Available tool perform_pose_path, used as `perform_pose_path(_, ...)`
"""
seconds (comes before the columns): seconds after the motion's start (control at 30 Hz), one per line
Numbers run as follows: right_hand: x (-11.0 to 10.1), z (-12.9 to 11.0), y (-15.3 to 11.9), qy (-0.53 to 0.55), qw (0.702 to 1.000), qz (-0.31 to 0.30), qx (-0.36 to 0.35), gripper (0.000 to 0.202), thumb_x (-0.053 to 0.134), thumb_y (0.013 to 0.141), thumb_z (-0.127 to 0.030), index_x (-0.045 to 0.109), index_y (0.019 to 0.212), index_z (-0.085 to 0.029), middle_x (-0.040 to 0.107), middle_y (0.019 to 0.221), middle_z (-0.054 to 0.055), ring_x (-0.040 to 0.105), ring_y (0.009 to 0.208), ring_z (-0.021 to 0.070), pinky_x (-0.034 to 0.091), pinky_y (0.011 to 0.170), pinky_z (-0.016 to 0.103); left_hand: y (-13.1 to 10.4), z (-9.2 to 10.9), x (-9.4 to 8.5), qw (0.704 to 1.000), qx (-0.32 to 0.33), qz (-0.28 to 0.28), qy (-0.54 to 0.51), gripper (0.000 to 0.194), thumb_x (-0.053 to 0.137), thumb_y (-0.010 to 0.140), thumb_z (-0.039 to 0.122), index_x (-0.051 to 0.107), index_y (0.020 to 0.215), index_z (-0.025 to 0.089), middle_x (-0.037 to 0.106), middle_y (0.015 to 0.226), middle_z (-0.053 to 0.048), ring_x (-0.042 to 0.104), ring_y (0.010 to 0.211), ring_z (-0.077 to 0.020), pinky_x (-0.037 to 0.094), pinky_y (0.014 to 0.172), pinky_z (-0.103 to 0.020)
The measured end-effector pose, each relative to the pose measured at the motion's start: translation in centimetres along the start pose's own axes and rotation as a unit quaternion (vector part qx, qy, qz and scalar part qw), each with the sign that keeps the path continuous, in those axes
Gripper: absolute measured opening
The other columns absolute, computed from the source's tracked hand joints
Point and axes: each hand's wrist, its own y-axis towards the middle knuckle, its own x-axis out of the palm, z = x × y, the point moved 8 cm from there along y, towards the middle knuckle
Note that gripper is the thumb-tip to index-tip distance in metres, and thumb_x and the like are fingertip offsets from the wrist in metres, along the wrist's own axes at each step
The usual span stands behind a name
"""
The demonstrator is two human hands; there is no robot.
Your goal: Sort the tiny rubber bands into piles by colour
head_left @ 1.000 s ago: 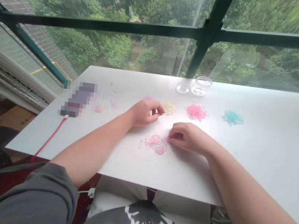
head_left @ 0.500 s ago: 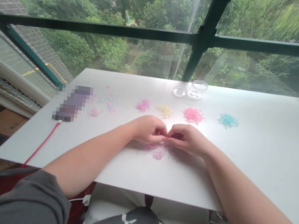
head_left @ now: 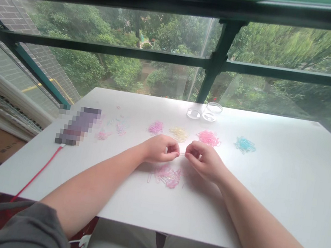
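My left hand (head_left: 163, 149) and my right hand (head_left: 203, 159) face each other above the white table, both with fingers pinched. Between their fingertips runs a thin pink strand (head_left: 182, 154), which looks like a small rubber band. Just below the hands lies a loose pile of pink and lilac rubber bands (head_left: 168, 175), with a few strays beside it. Beyond the hands sit sorted heaps: lilac bands (head_left: 155, 127), pale yellow bands (head_left: 178, 133), bright pink bands (head_left: 209, 138) and turquoise bands (head_left: 245, 144). The fingertips hide part of the held band.
Clear round containers (head_left: 213, 108) stand near the table's back edge. At left, small mixed-colour bands (head_left: 119, 128) lie scattered beside a blurred-out phone-like object (head_left: 79, 126) with a red cable (head_left: 37, 173). A green-framed window rises behind the white table (head_left: 282, 189).
My hands have drawn apart from touching fingertips, and a thin pink strand now shows between them. The view has tilted up, so the table sits lower in the picture.
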Motion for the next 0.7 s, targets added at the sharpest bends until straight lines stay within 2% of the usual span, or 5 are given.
perform_pose_path(0.27, -3.5, 2.4, 0.4, -0.057, 0.989, 0.13, 0.05, 0.007, 0.048, 0.074, -0.017, 0.048, 0.067, -0.019, 0.052, 0.064, 0.0, 0.046, 0.058, 0.0127, 0.036, 0.056, 0.026, -0.3, -1.3, -2.0, 0.999, -0.027, 0.027, 0.009, 0.013, 0.052, 0.076, 0.023, 0.06, 0.07, 0.015, 0.061, 0.064, 0.0, 0.051, 0.057, -0.0082, 0.038, 0.053, -0.019)
perform_pose_path(0.37, -3.6, 2.6, 0.3, -0.044, 0.985, 0.151, 0.072, 0.007, 0.049, 0.074, -0.018, 0.048, 0.067, -0.019, 0.052, 0.063, -0.001, 0.046, 0.057, 0.0128, 0.036, 0.056, 0.026, -0.4, -1.3, -2.2, 0.999, -0.031, 0.038, 0.017, 0.013, 0.052, 0.077, 0.024, 0.06, 0.07, 0.016, 0.061, 0.065, -0.001, 0.051, 0.058, -0.0086, 0.038, 0.053, -0.02)
perform_pose_path(0.43, -2.4, 1.8, 0.3, -0.018, 0.991, 0.117, 0.058, 0.007, 0.049, 0.074, -0.018, 0.049, 0.067, -0.019, 0.051, 0.062, -0.001, 0.046, 0.057, 0.0125, 0.036, 0.055, 0.025, -0.5, -1.1, -1.9, 0.999, -0.026, 0.038, 0.022, 0.013, 0.053, 0.077, 0.024, 0.061, 0.071, 0.016, 0.062, 0.066, -0.001, 0.051, 0.058, -0.0085, 0.039, 0.054, -0.02)
perform_pose_path(0.57, 1.2, -0.9, 0.1, 0.091, 0.996, -0.015, -0.019, 0.006, 0.051, 0.075, -0.016, 0.052, 0.069, -0.018, 0.049, 0.062, -0.002, 0.043, 0.057, 0.0104, 0.035, 0.054, 0.023, -0.5, -0.5, -1.2, 0.999, -0.01, 0.03, 0.02, 0.012, 0.054, 0.076, 0.024, 0.063, 0.074, 0.016, 0.064, 0.067, -0.001, 0.053, 0.058, -0.0084, 0.04, 0.055, -0.02)
perform_pose_path(0.7, 1.5, -1.0, 0.3, 0.212, 0.977, -0.003, 0.007, 0.01, 0.057, 0.075, -0.021, 0.054, 0.066, -0.016, 0.045, 0.059, -0.003, 0.038, 0.055, 0.0089, 0.031, 0.053, 0.023, -0.5, 0.1, -1.2, 0.998, 0.012, 0.048, 0.031, 0.01, 0.056, 0.074, 0.022, 0.063, 0.072, 0.016, 0.065, 0.067, -0.001, 0.055, 0.06, -0.0091, 0.04, 0.057, -0.021)
